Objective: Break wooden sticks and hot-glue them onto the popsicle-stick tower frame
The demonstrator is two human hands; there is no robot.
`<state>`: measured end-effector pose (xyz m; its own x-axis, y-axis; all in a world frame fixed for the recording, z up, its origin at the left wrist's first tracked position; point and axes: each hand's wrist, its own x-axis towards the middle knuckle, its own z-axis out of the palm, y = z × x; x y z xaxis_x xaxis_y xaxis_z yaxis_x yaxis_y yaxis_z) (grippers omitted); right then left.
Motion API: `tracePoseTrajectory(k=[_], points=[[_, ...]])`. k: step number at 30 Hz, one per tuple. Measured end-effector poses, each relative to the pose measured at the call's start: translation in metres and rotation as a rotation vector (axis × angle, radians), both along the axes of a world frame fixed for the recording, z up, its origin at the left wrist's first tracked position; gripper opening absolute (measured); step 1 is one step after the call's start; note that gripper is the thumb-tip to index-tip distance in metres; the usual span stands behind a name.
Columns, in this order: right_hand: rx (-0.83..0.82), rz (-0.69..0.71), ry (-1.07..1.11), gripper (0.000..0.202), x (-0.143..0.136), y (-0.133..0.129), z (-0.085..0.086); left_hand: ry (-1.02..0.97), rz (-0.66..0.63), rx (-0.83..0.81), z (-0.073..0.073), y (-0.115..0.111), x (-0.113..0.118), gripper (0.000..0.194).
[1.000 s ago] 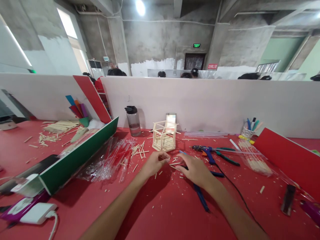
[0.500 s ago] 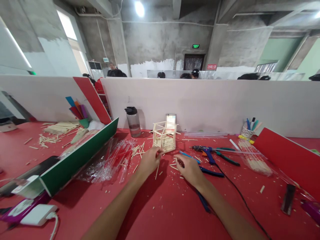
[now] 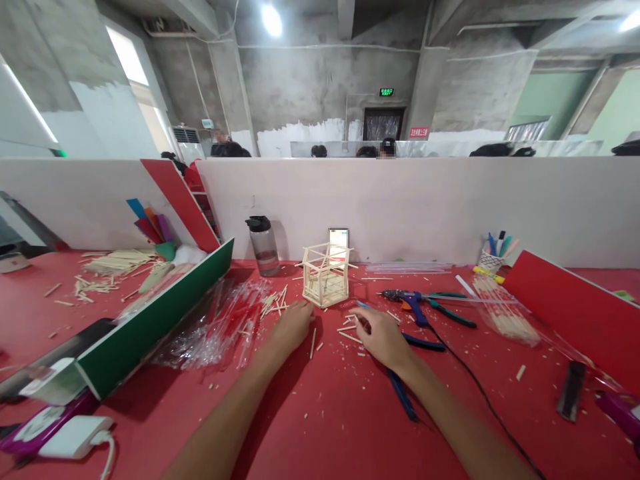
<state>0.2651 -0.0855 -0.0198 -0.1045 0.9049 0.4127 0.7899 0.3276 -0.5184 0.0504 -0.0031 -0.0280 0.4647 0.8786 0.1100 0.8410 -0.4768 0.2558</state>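
Note:
A small frame built of wooden sticks (image 3: pixel 325 273) stands on the red table (image 3: pixel 330 420), just beyond both hands. My left hand (image 3: pixel 291 325) lies palm down on the table with its fingertips near the frame's front left corner and the loose sticks (image 3: pixel 274 303) there. My right hand (image 3: pixel 380 335) rests to the right, fingers curled over short sticks (image 3: pixel 349 329) scattered on the table; whether it grips one is hidden. Blue-handled pliers (image 3: pixel 407 380) lie under and beside my right wrist.
A blue glue gun (image 3: pixel 410 301) with a black cord and green-handled pliers (image 3: pixel 453 313) lie to the right. Clear plastic wrap (image 3: pixel 215 327) and a green divider board (image 3: pixel 150 320) sit left. A water bottle (image 3: pixel 263 244) stands by the white partition. Bagged sticks (image 3: pixel 505 317) lie far right.
My left hand slid forward and left, from in front of the frame to its left corner. My right hand shifted slightly forward over the sticks. The view tilted a little.

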Motion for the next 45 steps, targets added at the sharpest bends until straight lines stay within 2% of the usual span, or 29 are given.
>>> tracePoseTrajectory(k=[3, 5, 10, 13, 16, 19, 22, 23, 28, 32, 35, 45], points=[[-0.007, -0.018, -0.009, 0.026, 0.003, 0.0, 0.001, -0.003, 0.062, -0.017, 0.006, 0.009, -0.015, 0.021], [-0.005, -0.01, -0.004, 0.026, 0.005, 0.0, 0.002, 0.01, 0.159, 0.002, 0.015, 0.014, -0.029, 0.019], [0.01, 0.011, 0.001, 0.025, 0.007, 0.0, 0.004, 0.041, 0.393, 0.163, 0.039, 0.013, -0.068, 0.022], [0.009, 0.019, -0.001, 0.025, 0.007, 0.0, 0.003, 0.067, 0.427, 0.282, 0.042, 0.01, -0.079, 0.035], [-0.005, 0.016, -0.003, 0.025, 0.008, 0.0, 0.002, 0.034, 0.308, 0.282, 0.035, 0.013, -0.069, 0.032], [-0.017, 0.017, 0.002, 0.025, 0.008, 0.0, 0.002, -0.005, 0.071, 0.119, 0.024, 0.012, -0.042, 0.024], [-0.022, 0.021, 0.018, 0.024, 0.007, -0.001, 0.005, -0.044, -0.146, 0.105, 0.013, 0.004, -0.013, 0.029], [-0.027, 0.025, 0.033, 0.023, 0.007, -0.001, 0.006, -0.044, -0.17, 0.099, 0.01, 0.001, -0.005, 0.032], [-0.1, 0.086, 0.238, 0.019, 0.006, -0.001, 0.009, 0.053, -0.207, 0.185, 0.0, -0.002, 0.01, 0.038], [-0.189, 0.177, 0.463, 0.011, 0.007, 0.002, 0.006, 0.132, -0.252, 0.266, 0.001, 0.0, 0.014, 0.029], [-0.268, 0.184, 0.597, 0.011, 0.007, 0.004, 0.004, 0.161, -0.242, 0.273, 0.003, -0.001, 0.018, 0.025], [-0.306, 0.217, 0.717, 0.025, 0.008, 0.008, -0.002, 0.071, -0.148, 0.197, -0.004, -0.001, 0.028, 0.026]])
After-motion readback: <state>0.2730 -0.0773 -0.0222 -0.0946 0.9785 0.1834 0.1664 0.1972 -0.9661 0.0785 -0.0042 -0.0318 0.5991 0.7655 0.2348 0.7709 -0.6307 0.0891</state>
